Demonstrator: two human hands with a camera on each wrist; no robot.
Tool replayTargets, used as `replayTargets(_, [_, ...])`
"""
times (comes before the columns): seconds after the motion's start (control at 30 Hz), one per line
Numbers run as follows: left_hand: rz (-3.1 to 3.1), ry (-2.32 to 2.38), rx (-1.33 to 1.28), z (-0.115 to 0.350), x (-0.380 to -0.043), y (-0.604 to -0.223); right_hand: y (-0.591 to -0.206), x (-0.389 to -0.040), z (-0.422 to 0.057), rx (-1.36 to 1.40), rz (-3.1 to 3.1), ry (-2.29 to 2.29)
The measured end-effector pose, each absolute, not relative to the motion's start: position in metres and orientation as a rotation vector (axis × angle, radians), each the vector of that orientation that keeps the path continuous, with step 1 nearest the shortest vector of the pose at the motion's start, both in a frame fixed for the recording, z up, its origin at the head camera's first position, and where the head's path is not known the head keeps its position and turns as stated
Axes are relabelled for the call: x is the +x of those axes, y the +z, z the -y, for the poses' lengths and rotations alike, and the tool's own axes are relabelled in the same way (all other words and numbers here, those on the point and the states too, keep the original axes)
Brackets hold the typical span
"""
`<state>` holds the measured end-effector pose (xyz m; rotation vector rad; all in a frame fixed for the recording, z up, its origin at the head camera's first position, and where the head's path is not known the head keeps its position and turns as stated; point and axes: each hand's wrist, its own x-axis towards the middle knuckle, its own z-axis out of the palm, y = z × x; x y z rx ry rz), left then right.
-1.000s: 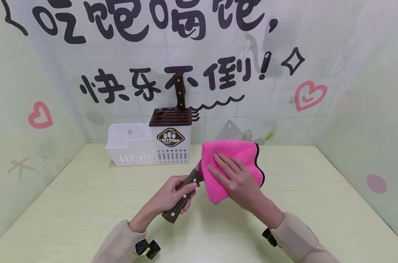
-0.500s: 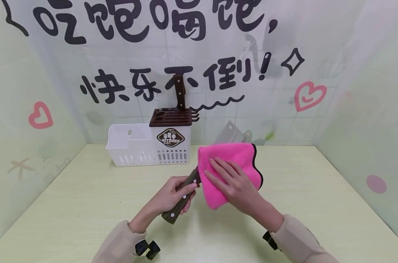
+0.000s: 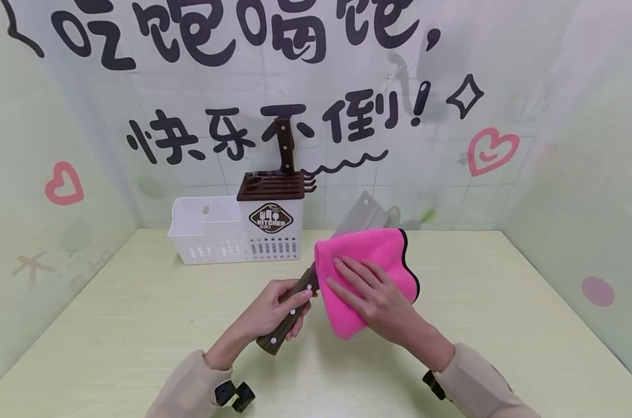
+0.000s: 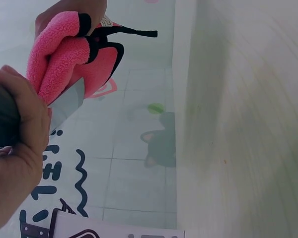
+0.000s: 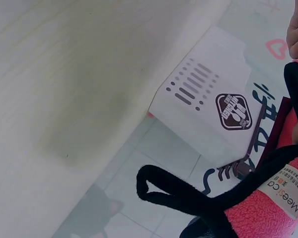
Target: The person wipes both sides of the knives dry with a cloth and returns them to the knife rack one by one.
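My left hand (image 3: 279, 307) grips the dark wooden handle (image 3: 289, 316) of a cleaver, which points up and away to the right. The far corner of its broad blade (image 3: 365, 212), with a small hole, shows past a pink towel (image 3: 363, 249). My right hand (image 3: 375, 296) holds that towel against the blade, fingers stretched across its top; the thumb is hidden. In the left wrist view the folded towel (image 4: 64, 54) wraps both sides of the blade (image 4: 69, 106). A black loop (image 5: 169, 186) and a white label (image 5: 288, 191) show on the towel in the right wrist view.
A white knife holder (image 3: 271, 232) with a brown slotted top stands at the back, a dark-handled knife (image 3: 285, 145) upright in it. Joined to its left is a white open basket (image 3: 206, 232). A printed wall sheet (image 3: 430, 174) closes off the pale wooden table (image 3: 112, 325).
The right hand and towel have slid slightly down along the blade towards the handle, so more of the cleaver's far end shows. The left hand stays almost still.
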<state>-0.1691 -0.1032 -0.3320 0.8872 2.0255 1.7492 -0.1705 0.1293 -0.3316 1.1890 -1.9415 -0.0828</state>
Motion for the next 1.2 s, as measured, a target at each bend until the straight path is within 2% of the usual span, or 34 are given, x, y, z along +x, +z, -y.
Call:
replayTargets(0.73, [-1.994,1.800,0.885,0.102,-0.170,-0.330,-0.334,-0.172,-0.137,1.237,1.917,-0.119])
replayTargets(1.2, [-1.995,1.764,0.903,0.100,-0.168,-0.332,-0.327,-0.180,-0.137,1.163,1.941,-0.076])
